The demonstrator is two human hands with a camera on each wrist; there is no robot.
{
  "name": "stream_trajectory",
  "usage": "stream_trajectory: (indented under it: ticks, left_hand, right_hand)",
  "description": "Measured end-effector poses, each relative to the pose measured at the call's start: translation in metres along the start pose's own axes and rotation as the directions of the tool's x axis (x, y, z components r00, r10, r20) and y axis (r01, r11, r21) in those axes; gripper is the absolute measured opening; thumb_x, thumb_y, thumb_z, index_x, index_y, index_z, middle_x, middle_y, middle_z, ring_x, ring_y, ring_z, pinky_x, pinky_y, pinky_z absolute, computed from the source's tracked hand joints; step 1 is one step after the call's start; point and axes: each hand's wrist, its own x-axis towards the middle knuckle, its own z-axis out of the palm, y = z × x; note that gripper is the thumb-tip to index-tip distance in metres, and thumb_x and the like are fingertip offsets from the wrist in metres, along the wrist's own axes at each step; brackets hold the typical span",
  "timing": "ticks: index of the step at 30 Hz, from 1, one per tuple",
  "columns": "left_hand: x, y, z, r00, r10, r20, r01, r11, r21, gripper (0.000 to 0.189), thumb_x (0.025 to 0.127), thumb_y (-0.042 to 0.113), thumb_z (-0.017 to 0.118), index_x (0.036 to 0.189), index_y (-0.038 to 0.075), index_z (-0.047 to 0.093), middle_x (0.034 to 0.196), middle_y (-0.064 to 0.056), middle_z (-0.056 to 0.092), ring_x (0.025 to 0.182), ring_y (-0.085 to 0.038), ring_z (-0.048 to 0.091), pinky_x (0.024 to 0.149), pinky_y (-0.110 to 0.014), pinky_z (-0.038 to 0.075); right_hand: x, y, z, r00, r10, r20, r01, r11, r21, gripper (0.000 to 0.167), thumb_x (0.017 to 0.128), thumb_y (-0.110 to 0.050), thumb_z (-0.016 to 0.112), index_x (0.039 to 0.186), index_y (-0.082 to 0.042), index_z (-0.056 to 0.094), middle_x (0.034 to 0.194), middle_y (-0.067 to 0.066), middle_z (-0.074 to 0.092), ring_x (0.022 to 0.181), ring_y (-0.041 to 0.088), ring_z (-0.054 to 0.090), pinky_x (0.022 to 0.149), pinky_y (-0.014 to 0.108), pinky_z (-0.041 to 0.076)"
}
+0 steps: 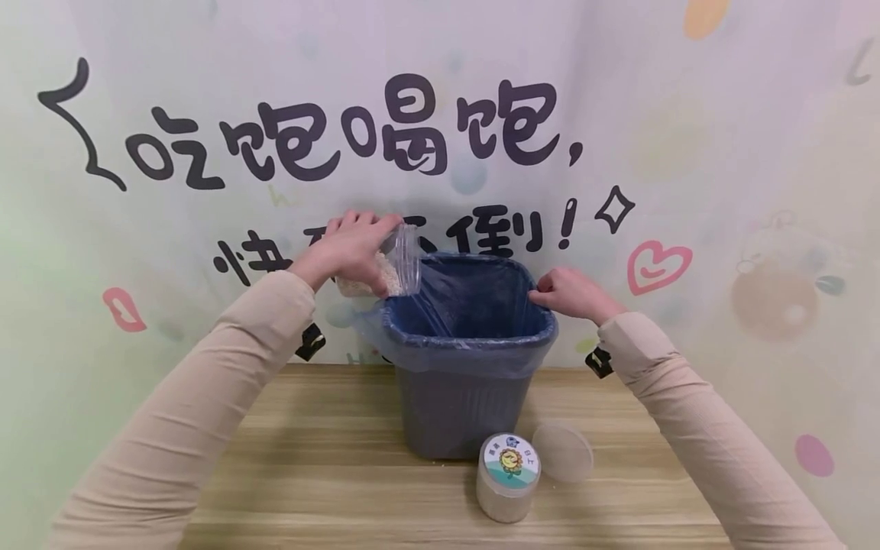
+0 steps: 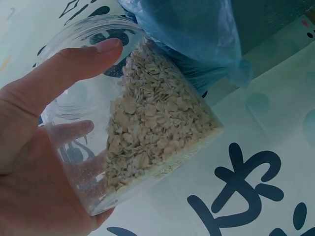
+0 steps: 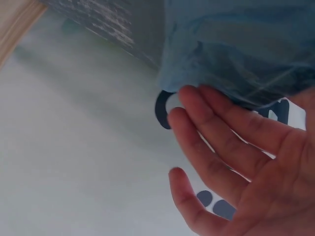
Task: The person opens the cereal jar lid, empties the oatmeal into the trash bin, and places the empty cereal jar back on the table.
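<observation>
My left hand (image 1: 352, 250) grips a clear plastic jar (image 1: 410, 256), tilted with its mouth towards the trash bin (image 1: 457, 416), at the bin's left rim. Dry oat flakes (image 2: 160, 118) lie sloped inside the jar, reaching up to its mouth in the left wrist view. A blue plastic bag (image 1: 474, 360) lines the grey bin and is folded over the rim. On the other side, my right hand (image 1: 576, 293) pinches the lined rim; its lower fingers (image 3: 211, 167) are loosely bent below the bag, and its thumb is mostly hidden in the right wrist view.
In front of the bin stands a closed jar (image 1: 505, 500) with a flower-printed lid. A loose translucent round lid (image 1: 564, 454) lies beside it on the wooden table (image 1: 330, 466). A printed wall cloth (image 1: 742, 191) hangs right behind the bin.
</observation>
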Motion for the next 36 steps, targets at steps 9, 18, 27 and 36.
stream_trajectory:
  ticks: [9, 18, 27, 36]
  left_hand:
    - [0.005, 0.006, -0.003, 1.0, 0.006, 0.028, -0.008, 0.999, 0.051, 0.1, 0.063, 0.023, 0.087, 0.146, 0.009, 0.034, 0.134, -0.026, 0.042, 0.122, -0.043, 0.032, 0.101, -0.059, 0.024]
    - [0.007, 0.01, -0.005, 0.999, 0.009, 0.053, -0.014, 0.996, 0.091, 0.1, 0.064, 0.022, 0.087, 0.147, 0.01, 0.033, 0.134, -0.024, 0.042, 0.122, -0.042, 0.032, 0.101, -0.058, 0.024]
    - [0.009, 0.014, -0.006, 0.998, 0.014, 0.066, -0.023, 0.989, 0.145, 0.101, 0.064, 0.025, 0.087, 0.148, 0.01, 0.032, 0.135, -0.025, 0.041, 0.124, -0.042, 0.031, 0.102, -0.058, 0.023]
    - [0.012, 0.02, -0.008, 0.995, -0.017, 0.097, -0.002, 0.982, 0.186, 0.103, 0.064, 0.027, 0.089, 0.148, 0.012, 0.032, 0.134, -0.023, 0.042, 0.124, -0.041, 0.031, 0.103, -0.055, 0.023]
  right_hand:
    - [0.004, -0.003, -0.008, 0.993, -0.098, 0.071, 0.101, 0.994, -0.04, 0.035, 0.088, -0.01, 0.059, 0.054, -0.011, 0.05, 0.051, -0.009, 0.035, 0.047, 0.007, 0.034, 0.049, 0.025, 0.028]
    - [0.005, -0.003, -0.009, 0.992, -0.098, 0.078, 0.101, 0.994, -0.038, 0.039, 0.087, -0.008, 0.06, 0.052, -0.013, 0.043, 0.051, -0.009, 0.03, 0.047, 0.006, 0.031, 0.05, 0.025, 0.026]
    - [0.005, -0.004, -0.009, 0.992, -0.1, 0.075, 0.103, 0.994, -0.043, 0.038, 0.088, -0.008, 0.06, 0.053, -0.013, 0.045, 0.051, -0.009, 0.032, 0.047, 0.006, 0.032, 0.049, 0.025, 0.028]
    - [0.005, -0.005, -0.008, 0.992, -0.096, 0.077, 0.099, 0.994, -0.039, 0.034, 0.087, -0.008, 0.059, 0.054, -0.01, 0.051, 0.051, -0.009, 0.036, 0.047, 0.007, 0.035, 0.049, 0.025, 0.029]
